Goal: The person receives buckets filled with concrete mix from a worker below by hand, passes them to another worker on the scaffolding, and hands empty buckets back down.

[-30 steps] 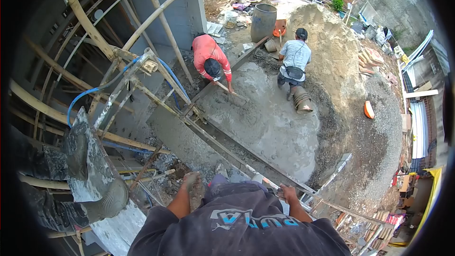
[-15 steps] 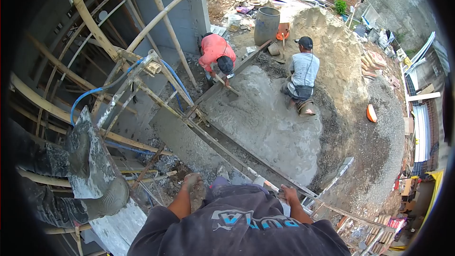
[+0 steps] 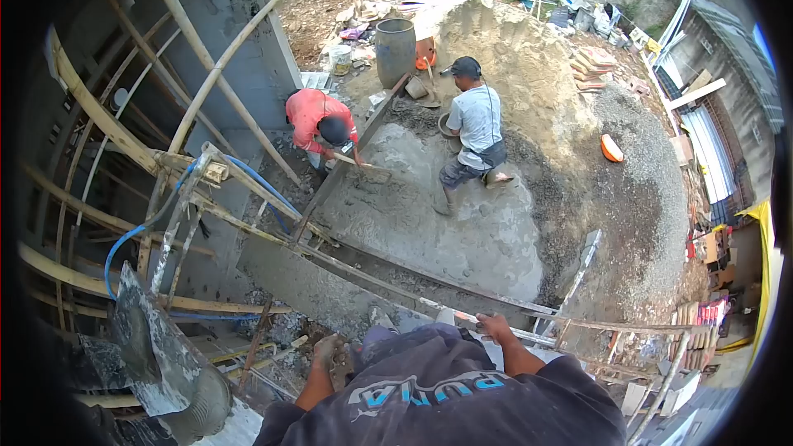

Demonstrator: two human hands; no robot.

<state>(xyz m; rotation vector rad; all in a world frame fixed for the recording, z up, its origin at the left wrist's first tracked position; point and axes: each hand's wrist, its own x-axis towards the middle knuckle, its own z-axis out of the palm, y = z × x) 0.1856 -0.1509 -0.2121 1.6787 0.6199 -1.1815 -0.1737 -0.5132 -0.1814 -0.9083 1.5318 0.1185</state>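
Head view:
- I'm looking down from a scaffold. My left hand [image 3: 330,355], at 6 o'clock, is caked in grey cement. Its fingers curl down over rough timber, but I cannot tell if they actually grip it.
- My right hand [image 3: 494,329], at about 5 o'clock, is closed around the thin rail [image 3: 570,324] that runs off towards 4 o'clock. Neither hand carries a tool.
- I judge the step in hand to be bracing at the edge above the chute board [image 3: 306,268]. This is a flat, sloped plank skinned with wet grey mix, just beyond the left hand towards 11 o'clock.
- Any next move calls for a firm hold on the rail and sure footing, since the surfaces look slick and the drop is steep.
- The wet concrete bed [image 3: 446,215] lies near centre, smooth and glossy, with a dark crumbly edge.
- A worker in red [image 3: 318,120], at 11 o'clock, bends over the bed with a long-handled tool. A worker in grey [image 3: 475,120], at 12 o'clock, stands in the mix.
- The sand heap [image 3: 512,41] is a pale, soft cone. A dark, round drum [image 3: 395,49] stands beside it.
- The coarse gravel [image 3: 652,165] spreads out at 2 o'clock.
- The curved bamboo poles [image 3: 107,120] and the blue hose [image 3: 132,235] fill the 9 o'clock side.
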